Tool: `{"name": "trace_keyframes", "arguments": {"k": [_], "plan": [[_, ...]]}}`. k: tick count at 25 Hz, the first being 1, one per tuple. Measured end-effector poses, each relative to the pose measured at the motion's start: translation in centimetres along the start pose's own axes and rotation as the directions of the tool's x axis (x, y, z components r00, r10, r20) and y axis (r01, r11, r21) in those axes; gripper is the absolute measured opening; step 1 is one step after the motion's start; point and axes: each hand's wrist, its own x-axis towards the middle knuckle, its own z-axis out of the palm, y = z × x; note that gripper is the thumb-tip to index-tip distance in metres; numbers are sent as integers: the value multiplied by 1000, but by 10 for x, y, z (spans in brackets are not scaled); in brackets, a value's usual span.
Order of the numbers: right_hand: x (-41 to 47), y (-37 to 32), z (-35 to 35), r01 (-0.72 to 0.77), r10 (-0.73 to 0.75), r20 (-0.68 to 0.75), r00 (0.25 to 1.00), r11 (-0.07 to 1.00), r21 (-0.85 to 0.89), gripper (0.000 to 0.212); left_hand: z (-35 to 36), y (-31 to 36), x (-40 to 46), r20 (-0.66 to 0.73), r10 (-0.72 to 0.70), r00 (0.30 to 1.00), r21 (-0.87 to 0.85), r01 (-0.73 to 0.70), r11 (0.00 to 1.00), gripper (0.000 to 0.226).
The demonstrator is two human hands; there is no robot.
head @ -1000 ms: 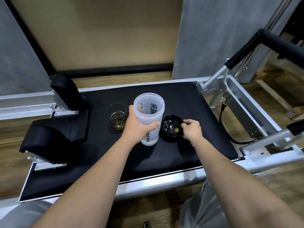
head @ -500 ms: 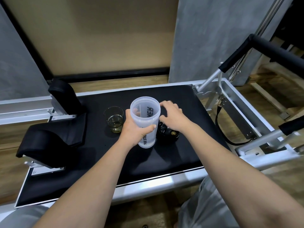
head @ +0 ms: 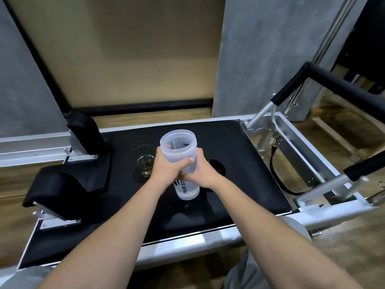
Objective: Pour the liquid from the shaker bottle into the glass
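Observation:
A translucent shaker bottle (head: pixel 179 147) with black lettering stands open-topped on the black padded platform (head: pixel 233 140), upright, its lid off. My left hand (head: pixel 166 170) wraps its left side and my right hand (head: pixel 201 172) wraps its right side, both around the middle. Just left of the bottle sits a small clear glass (head: pixel 144 160) holding a little yellowish liquid. The black lid (head: pixel 217 166) lies upturned on the pad behind my right hand, partly hidden.
The pad belongs to a metal-framed exercise machine with a silver rail (head: pixel 208 240) at the near edge. A black shoulder rest (head: pixel 85 130) and a folded headrest (head: pixel 62 184) sit at the left. A padded bar (head: pixel 341 84) and a black strap (head: pixel 273 170) lie to the right.
My right hand left the lid and moved left onto the shaker bottle, joining my left hand. The lid stays on the pad. The camera view shifted slightly.

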Motion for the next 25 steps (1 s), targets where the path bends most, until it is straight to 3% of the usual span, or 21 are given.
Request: {"name": "trace_keyframes", "arguments": {"k": [2, 5, 9, 13, 25], "plan": [[-2, 4, 9, 36, -35, -77, 996, 999, 13, 78, -3, 11, -2, -36, -23, 999, -49, 21, 999, 51], [-5, 2, 12, -97, 78, -187, 979, 991, -94, 91, -4, 22, -2, -89, -60, 994, -132, 48, 990, 62], [12, -20, 12, -94, 50, -198, 979, 971, -219, 90, -7, 24, -2, -175, -269, 947, -231, 227, 946, 81], [18, -36, 12, -103, 56, -161, 985, 949, -298, 94, -5, 22, -5, -136, -377, 916, -340, 314, 886, 69], [26, -40, 15, -207, 199, -81, 977, 768, -606, 91, -5, 7, -17, -68, -500, 864, -410, 433, 803, 47]]}}
